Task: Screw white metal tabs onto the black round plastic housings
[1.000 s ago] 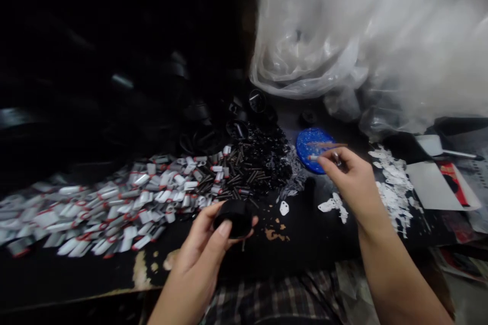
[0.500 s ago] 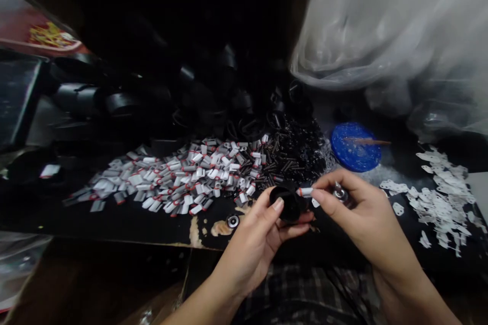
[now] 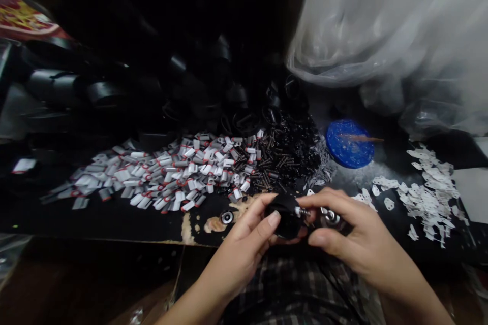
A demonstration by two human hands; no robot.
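Observation:
My left hand point(image 3: 244, 244) grips a small round black plastic cap point(image 3: 284, 216) near the table's front edge. My right hand point(image 3: 343, 236) is closed beside it, pinching a small spring-like metal part point(image 3: 304, 211) against the cap's side. A shiny metal piece point(image 3: 330, 217) shows between that hand's fingers. Both hands meet just above my lap. Behind them lies a long heap of small grey pieces with red bands point(image 3: 168, 172) and a pile of dark springs point(image 3: 282, 157).
A blue round lid point(image 3: 348, 144) with a thin stick across it sits at the back right. White flat cut-outs point(image 3: 427, 193) are scattered to the right. Black plastic rings point(image 3: 213, 96) are piled behind. A big clear plastic bag point(image 3: 381, 35) fills the upper right. A small metal eyelet point(image 3: 227, 217) lies on the chipped table edge.
My right hand came back from the blue lid to the cap in my left hand. Both hands dropped closer to the table edge, and the small part now presses against the cap.

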